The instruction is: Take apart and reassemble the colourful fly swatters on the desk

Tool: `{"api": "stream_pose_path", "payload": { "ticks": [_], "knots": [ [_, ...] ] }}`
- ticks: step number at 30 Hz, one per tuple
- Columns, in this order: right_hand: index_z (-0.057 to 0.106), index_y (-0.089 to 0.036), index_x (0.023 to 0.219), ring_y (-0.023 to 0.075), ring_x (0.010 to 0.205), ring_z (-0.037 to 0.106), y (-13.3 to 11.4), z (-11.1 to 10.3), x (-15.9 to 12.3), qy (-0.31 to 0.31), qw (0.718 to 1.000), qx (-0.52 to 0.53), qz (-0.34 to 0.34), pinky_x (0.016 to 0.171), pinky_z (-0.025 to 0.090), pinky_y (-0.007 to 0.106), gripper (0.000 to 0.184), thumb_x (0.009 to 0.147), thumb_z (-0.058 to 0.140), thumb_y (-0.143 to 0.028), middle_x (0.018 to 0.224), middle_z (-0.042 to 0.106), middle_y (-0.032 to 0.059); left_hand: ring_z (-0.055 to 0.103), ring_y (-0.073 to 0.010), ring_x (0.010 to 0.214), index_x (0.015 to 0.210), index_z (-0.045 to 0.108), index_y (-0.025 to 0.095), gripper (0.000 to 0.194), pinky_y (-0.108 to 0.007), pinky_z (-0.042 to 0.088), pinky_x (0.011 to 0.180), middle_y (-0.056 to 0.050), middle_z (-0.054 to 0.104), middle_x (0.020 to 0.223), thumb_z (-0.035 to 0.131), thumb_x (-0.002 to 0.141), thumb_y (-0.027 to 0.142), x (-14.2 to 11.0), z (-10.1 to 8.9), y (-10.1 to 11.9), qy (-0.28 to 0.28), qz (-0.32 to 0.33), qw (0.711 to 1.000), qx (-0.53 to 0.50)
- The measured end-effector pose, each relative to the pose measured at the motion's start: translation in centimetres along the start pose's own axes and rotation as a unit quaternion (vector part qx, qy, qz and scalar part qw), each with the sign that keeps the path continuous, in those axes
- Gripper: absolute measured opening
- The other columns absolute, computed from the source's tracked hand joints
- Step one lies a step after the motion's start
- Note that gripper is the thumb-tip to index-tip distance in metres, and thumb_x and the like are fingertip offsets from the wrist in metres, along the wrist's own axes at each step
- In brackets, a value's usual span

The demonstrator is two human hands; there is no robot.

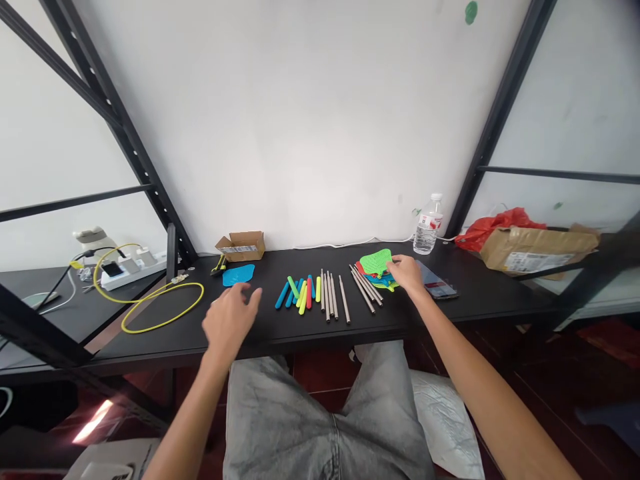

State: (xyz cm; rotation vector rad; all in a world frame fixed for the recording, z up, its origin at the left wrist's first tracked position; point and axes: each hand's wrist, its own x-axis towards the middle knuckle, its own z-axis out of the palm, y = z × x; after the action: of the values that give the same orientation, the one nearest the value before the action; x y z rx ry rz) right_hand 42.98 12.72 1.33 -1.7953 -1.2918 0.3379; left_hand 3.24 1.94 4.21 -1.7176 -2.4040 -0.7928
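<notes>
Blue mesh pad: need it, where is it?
The blue mesh pad lies on the black desk in the head view, just beyond the left hand, below the small cardboard box.

The person wears grey jeans (325, 420) that look old and washed, with pale patches on the legs and a seam (334, 447) down the front. The left arm (190, 427) and right arm (480, 380) are bare. The left hand (230, 320) and right hand (406, 273) are bare too.
</notes>
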Motion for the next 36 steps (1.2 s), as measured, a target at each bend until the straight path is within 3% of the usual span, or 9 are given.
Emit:
{"api": "stream_pose_path", "payload": {
  "ticks": [7, 13, 15, 17, 19, 22, 27, 33, 36],
  "knots": [
    [0.067, -0.019, 0.118, 0.0319, 0.102, 0.066, 0.3, 0.0, -0.5, -0.016, 0.989, -0.149, -0.003, 0.079, 0.046, 0.036, 0.043, 0.081, 0.058, -0.039, 0.105, 0.072, 0.0146, 0.064, -0.0412, 0.098, 0.099, 0.063, 0.015, 0.044, -0.046, 0.047, 0.075, -0.019, 0.068, 0.102, 0.039, 0.09, 0.05, 0.4, 1.3, -4.2, -0.093, -0.037, 0.984, 0.15],
    [0.07, -0.02, 0.105, 0.0272, 0.088, 0.067, -2.2, -1.1, -2.9, 0.039, 0.997, -0.019, -0.071, 0.079, 0.045, 0.034, 0.032, 0.087, 0.051, -0.039, 0.084, 0.073, 0.0091, 0.066, -0.0402, 0.093, 0.106, 0.059, 0.013, 0.041, -0.045, 0.046, 0.074, -0.02, 0.069, 0.095, 0.03, 0.095, 0.042, -0.4, -0.3, -2.3, -0.046, -0.061, 0.989, 0.126],
    [0.071, -0.02, 0.097, 0.0248, 0.083, 0.066, -4.4, -0.4, -5.4, -0.005, 0.988, 0.1, -0.121, 0.073, 0.047, 0.031, 0.034, 0.088, 0.051, -0.045, 0.084, 0.072, 0.0089, 0.067, -0.0377, 0.087, 0.111, 0.056, 0.016, 0.041, -0.042, 0.046, 0.071, -0.018, 0.069, 0.093, 0.029, 0.096, 0.044, -1.6, -0.9, 0.1, -0.028, -0.044, 0.996, 0.073],
    [0.071, -0.019, 0.095, 0.0215, 0.074, 0.065, -7.3, 0.9, -8.3, -0.163, 0.946, 0.257, -0.111, 0.062, 0.048, 0.029, 0.04, 0.087, 0.052, -0.054, 0.082, 0.071, 0.0091, 0.067, -0.034, 0.082, 0.113, 0.053, 0.017, 0.041, -0.038, 0.045, 0.07, -0.015, 0.069, 0.086, 0.027, 0.098, 0.045, -3.4, -1.1, 3.4, -0.027, 0.0, 1.0, 0.008],
    [0.069, -0.019, 0.096, 0.0194, 0.075, 0.065, -10.0, 2.4, -11.0, -0.3, 0.864, 0.401, -0.06, 0.061, 0.05, 0.028, 0.039, 0.086, 0.057, -0.055, 0.085, 0.071, 0.0096, 0.067, -0.0315, 0.078, 0.113, 0.052, 0.018, 0.039, -0.036, 0.043, 0.069, -0.013, 0.068, 0.082, 0.027, 0.098, 0.044, -5.5, -0.6, 7.0, -0.054, 0.068, 0.995, -0.049],
    [0.067, -0.019, 0.089, 0.0166, 0.07, 0.063, -12.2, 4.2, -13.2, -0.302, 0.773, 0.558, 0.018, 0.062, 0.051, 0.028, 0.028, 0.083, 0.065, -0.047, 0.076, 0.067, 0.0057, 0.066, -0.0306, 0.076, 0.116, 0.051, 0.017, 0.037, -0.035, 0.042, 0.067, -0.015, 0.068, 0.086, 0.029, 0.099, 0.041, -8.2, 1.3, 10.9, -0.094, 0.13, 0.976, -0.144],
    [0.062, -0.02, 0.078, 0.0136, 0.061, 0.055, -11.4, 5.7, -13.3, -0.262, 0.713, 0.643, 0.101, 0.059, 0.05, 0.028, 0.02, 0.079, 0.072, -0.037, 0.065, 0.053, -0.0005, 0.059, -0.0204, 0.065, 0.092, 0.053, 0.022, 0.037, -0.03, 0.04, 0.06, -0.006, 0.061, 0.073, 0.029, 0.098, 0.049, -9.4, 4.2, 12.1, -0.132, 0.123, 0.883, -0.433],
    [0.053, -0.023, 0.075, 0.0136, 0.057, 0.049, -11.8, 5.1, -10.4, -0.204, 0.716, 0.661, 0.095, 0.059, 0.05, 0.028, 0.023, 0.089, 0.058, -0.04, 0.061, 0.041, -0.0026, 0.019, -0.0059, 0.039, 0.08, 0.046, 0.022, 0.043, -0.021, 0.02, 0.039, 0.009, 0.031, 0.052, 0.041, 0.09, 0.064, -11.2, 3.9, 10.8, -0.3, 0.01, 0.705, -0.642],
    [0.05, -0.024, 0.074, 0.0123, 0.053, 0.045, -11.4, 2.9, -7.8, -0.154, 0.733, 0.658, 0.071, 0.052, 0.046, 0.025, 0.023, 0.089, 0.058, -0.04, 0.06, 0.04, -0.0039, 0.023, -0.0064, 0.038, 0.09, 0.051, 0.021, 0.045, -0.019, 0.023, 0.039, 0.009, 0.034, 0.052, 0.039, 0.09, 0.065, -10.8, 3.1, 7.9, -0.301, 0.007, 0.749, -0.59]
  ]
}}
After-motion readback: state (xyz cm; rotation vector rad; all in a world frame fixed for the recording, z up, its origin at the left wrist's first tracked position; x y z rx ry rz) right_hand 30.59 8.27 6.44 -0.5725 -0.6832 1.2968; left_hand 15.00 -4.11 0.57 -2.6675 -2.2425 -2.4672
